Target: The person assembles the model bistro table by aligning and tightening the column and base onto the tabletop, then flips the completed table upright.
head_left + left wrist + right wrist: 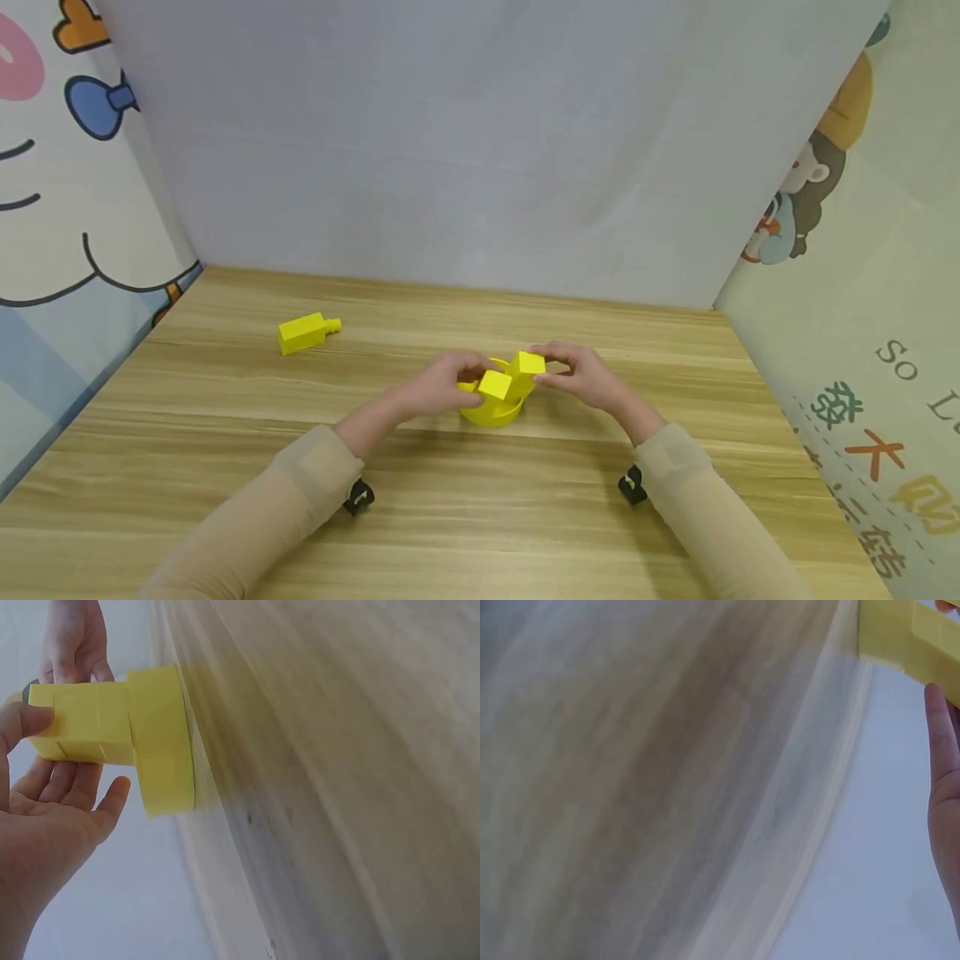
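Note:
A round yellow dish (491,417) with a low wall stands on the table, and two square yellow blocks rise out of it. The left block (495,384) is between the thumb and fingers of my left hand (438,386), which holds it from the left. My right hand (585,379) pinches the upper end of the taller right block (529,367), which leans to the right. In the left wrist view the left thumb lies on the yellow block (90,720). The blocks' lower ends are hidden inside the dish.
A yellow bottle (303,333) with a square body and narrow neck lies on its side at the left of the wooden table (480,517). A pale cloth (450,150) hangs behind the table. Printed panels stand at both sides.

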`<control>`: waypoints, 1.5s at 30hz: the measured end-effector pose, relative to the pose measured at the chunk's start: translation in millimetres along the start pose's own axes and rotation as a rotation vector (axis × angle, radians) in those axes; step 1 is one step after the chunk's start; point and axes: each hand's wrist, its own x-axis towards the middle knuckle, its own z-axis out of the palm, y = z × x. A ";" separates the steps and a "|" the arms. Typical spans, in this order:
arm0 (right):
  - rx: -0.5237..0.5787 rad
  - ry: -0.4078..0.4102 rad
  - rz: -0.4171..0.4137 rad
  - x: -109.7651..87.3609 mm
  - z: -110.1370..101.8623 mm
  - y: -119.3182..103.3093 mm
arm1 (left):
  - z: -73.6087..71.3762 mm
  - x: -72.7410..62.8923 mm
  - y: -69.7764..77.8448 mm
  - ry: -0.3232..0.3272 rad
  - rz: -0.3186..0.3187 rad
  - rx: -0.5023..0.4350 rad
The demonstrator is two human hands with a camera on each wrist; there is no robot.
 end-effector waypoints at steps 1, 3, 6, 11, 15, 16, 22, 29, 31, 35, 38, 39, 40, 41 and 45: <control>-0.002 0.000 0.000 0.0 -0.2 -0.3 | -0.3 0.1 -0.2 -0.012 -0.002 -0.007; -0.004 -0.001 0.003 0.1 -0.7 -0.9 | 0.5 0.2 -0.2 -0.019 -0.010 -0.003; -0.006 -0.003 0.005 0.0 -1.2 -2.3 | 4.8 -0.6 2.2 0.027 -0.032 0.027; -0.010 0.000 -0.003 0.2 -1.1 -3.2 | 17.7 -0.7 10.9 0.204 -0.123 0.110; -0.006 0.000 -0.006 0.5 -0.7 -2.5 | 26.2 1.3 16.4 0.289 -0.171 0.180; -0.002 0.000 -0.006 0.4 -0.4 -2.1 | 27.8 1.6 16.8 0.299 -0.174 0.194; 0.014 -0.003 -0.013 0.3 0.5 -0.4 | 28.9 -0.7 16.3 0.302 -0.139 0.224; 0.015 -0.002 -0.009 0.8 -0.3 -1.7 | 17.1 -5.9 11.8 0.211 -0.090 0.168; 0.013 -0.002 -0.003 0.5 -0.5 -2.8 | 12.1 -8.0 10.5 0.170 -0.070 0.151; 0.013 -0.003 0.007 0.0 -0.5 -4.3 | 3.1 -11.2 5.6 0.083 -0.022 0.164; 0.009 -0.003 0.011 0.0 -0.6 -5.6 | -3.2 -13.1 1.6 0.035 0.011 0.181; 0.006 -0.003 0.014 0.0 -0.7 -6.2 | -5.4 -13.5 0.3 0.021 0.025 0.184; 0.002 -0.003 0.016 0.1 -0.7 -6.6 | -7.9 -13.9 -1.0 0.007 0.042 0.185; -0.002 -0.003 0.019 0.2 -0.7 -7.0 | -10.2 -14.2 -2.6 -0.005 0.056 0.190; -0.013 -0.004 0.020 0.3 -0.6 -7.2 | -17.6 -14.5 -7.6 -0.059 0.087 0.198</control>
